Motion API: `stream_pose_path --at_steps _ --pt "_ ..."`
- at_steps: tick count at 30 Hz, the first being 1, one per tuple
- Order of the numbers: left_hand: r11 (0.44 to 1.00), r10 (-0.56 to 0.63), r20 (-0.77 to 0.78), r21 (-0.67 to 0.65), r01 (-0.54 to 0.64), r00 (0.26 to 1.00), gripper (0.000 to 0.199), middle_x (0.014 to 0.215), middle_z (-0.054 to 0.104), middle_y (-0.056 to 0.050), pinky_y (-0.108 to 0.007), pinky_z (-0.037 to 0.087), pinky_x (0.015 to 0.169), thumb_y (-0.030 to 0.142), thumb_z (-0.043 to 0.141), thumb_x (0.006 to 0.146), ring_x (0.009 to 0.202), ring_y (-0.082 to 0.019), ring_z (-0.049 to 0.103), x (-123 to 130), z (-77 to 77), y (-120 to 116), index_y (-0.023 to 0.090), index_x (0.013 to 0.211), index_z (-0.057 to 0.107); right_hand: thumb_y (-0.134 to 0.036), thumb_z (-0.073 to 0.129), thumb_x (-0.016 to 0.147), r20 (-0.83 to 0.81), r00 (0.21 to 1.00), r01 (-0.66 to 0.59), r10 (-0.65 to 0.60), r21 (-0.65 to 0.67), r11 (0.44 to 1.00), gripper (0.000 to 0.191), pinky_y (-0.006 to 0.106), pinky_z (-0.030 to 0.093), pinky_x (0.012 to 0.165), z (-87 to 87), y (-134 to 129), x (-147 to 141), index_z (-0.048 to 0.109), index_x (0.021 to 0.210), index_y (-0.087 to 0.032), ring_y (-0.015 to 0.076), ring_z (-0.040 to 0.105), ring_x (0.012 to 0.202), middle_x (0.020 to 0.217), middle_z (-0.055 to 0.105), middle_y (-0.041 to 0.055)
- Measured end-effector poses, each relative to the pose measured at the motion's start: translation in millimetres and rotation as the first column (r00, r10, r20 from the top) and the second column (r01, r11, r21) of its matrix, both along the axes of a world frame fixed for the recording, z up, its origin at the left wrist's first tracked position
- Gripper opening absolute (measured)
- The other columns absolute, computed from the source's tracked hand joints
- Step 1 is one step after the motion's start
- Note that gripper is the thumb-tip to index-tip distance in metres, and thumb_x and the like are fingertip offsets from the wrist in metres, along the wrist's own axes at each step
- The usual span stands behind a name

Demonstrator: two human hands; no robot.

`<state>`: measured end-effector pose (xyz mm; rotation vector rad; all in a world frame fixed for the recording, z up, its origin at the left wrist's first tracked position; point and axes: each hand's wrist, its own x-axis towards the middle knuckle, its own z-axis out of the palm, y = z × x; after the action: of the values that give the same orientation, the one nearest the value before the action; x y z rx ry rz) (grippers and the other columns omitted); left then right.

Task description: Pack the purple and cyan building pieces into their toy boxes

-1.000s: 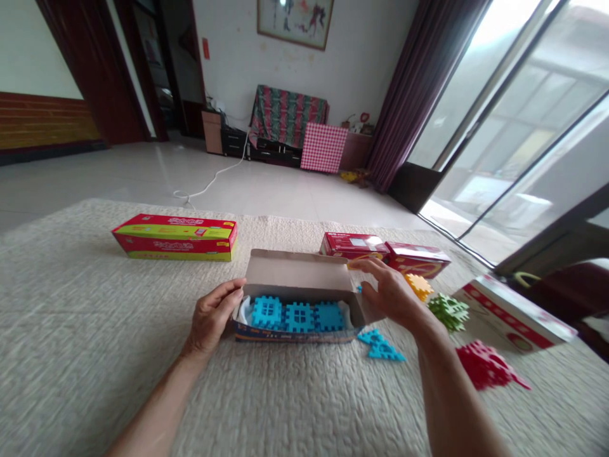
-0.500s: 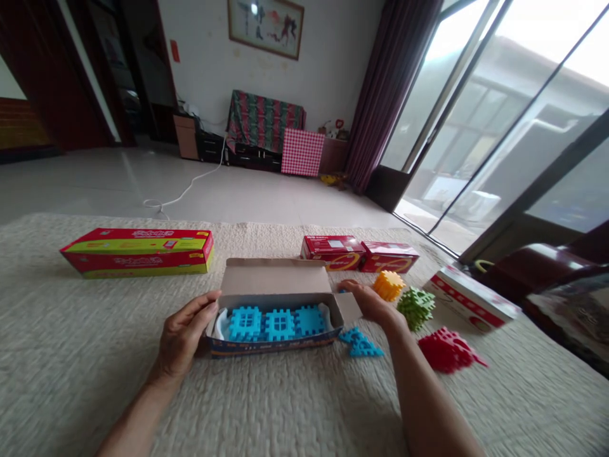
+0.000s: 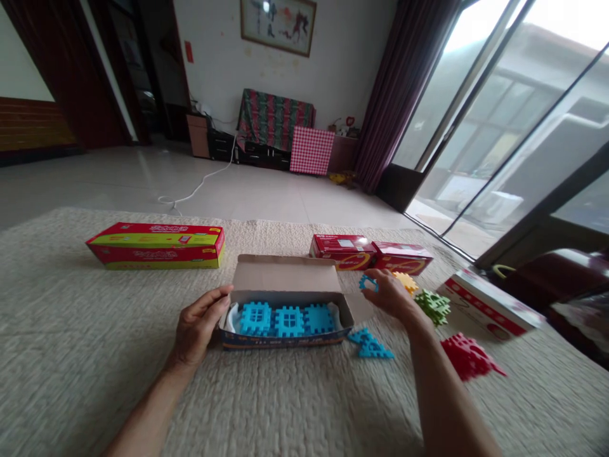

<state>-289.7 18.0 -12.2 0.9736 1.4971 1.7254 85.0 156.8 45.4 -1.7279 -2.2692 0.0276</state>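
Note:
An open cardboard box (image 3: 285, 341) stands before me with its lid raised. Several blue toothed building blocks (image 3: 289, 322) lie in it in a row, with white plastic wrap at the ends. My left hand (image 3: 200, 324) grips the box's left end between thumb and fingers. Beyond the right flap, my right hand (image 3: 387, 292) pinches a small blue building block (image 3: 368, 284) with a hole in its middle. Loose blue triangular pieces (image 3: 372, 346) rest on the mat by the box's right end.
Yellow blocks (image 3: 406, 282), green blocks (image 3: 432, 306) and red blocks (image 3: 471, 357) are grouped at right. A white and red box (image 3: 490, 304) lies beyond them. Two red boxes (image 3: 341, 252) sit behind, and a long red and yellow-green box (image 3: 157, 247) is at back left on the mat (image 3: 266, 406).
My right hand has lifted and shifted right with the small blue block, which shows more now. The left hand keeps its hold on the box. The whole view has shifted slightly.

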Motion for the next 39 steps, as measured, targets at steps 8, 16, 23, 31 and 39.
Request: stream_pose_path --at_steps 8,16,23,31,39 --pt "1.000 -0.012 -0.033 0.000 0.012 0.999 0.043 0.097 0.073 -0.005 -0.025 0.048 0.081 0.044 0.071 0.070 0.091 -0.020 0.064 -2 -1.3 0 0.016 0.102 0.073 -0.029 0.063 0.075 -0.145 0.896 -0.414 0.421 0.078 0.907 0.042 0.035 0.048 0.090 60.6 -56 -46 0.058 0.117 -0.026 0.0217 0.061 0.101 0.117 0.061 0.0056" --pt "1.000 -0.028 0.008 -0.003 0.028 1.000 0.046 0.097 0.073 -0.006 -0.023 0.048 0.075 0.045 0.073 0.069 0.086 -0.019 0.064 -2 -4.5 0 0.016 0.104 0.072 -0.018 0.062 0.070 -0.122 0.840 -0.542 0.529 -0.159 0.825 0.045 0.028 0.049 0.083 56.9 -82 -83 0.059 0.115 -0.022 0.0172 0.061 0.092 0.109 0.063 0.0048" --pt "1.000 -0.023 0.003 -0.004 0.023 1.000 0.045 0.095 0.073 -0.005 -0.023 0.048 0.074 0.046 0.072 0.069 0.086 -0.018 0.064 -2 -5.4 1 0.016 0.103 0.072 -0.015 0.061 0.070 -0.126 0.846 -0.533 0.518 -0.183 0.826 0.047 0.030 0.048 0.087 58.2 -82 -84 0.058 0.117 -0.019 0.0185 0.060 0.097 0.112 0.061 0.0068" --pt "1.000 -0.027 -0.009 0.001 0.027 1.000 0.043 0.096 0.073 -0.004 -0.023 0.047 0.076 0.045 0.072 0.071 0.088 -0.018 0.063 -5 -7.8 2 0.017 0.104 0.072 -0.015 0.061 0.073 -0.107 0.856 -0.517 0.506 -0.129 0.846 0.040 0.031 0.049 0.084 62.4 -85 -83 0.060 0.112 -0.020 0.0182 0.062 0.092 0.105 0.064 0.0057" --pt "0.999 -0.031 -0.013 0.014 0.032 0.999 0.045 0.098 0.073 -0.006 -0.025 0.048 0.076 0.044 0.071 0.070 0.088 -0.019 0.064 -2 -6.3 2 0.015 0.104 0.072 -0.024 0.058 0.082 -0.222 0.877 -0.403 0.427 0.146 0.903 0.024 0.031 0.049 0.080 69.7 -82 -51 0.062 0.105 -0.019 0.0164 0.064 0.088 0.098 0.069 0.0044"
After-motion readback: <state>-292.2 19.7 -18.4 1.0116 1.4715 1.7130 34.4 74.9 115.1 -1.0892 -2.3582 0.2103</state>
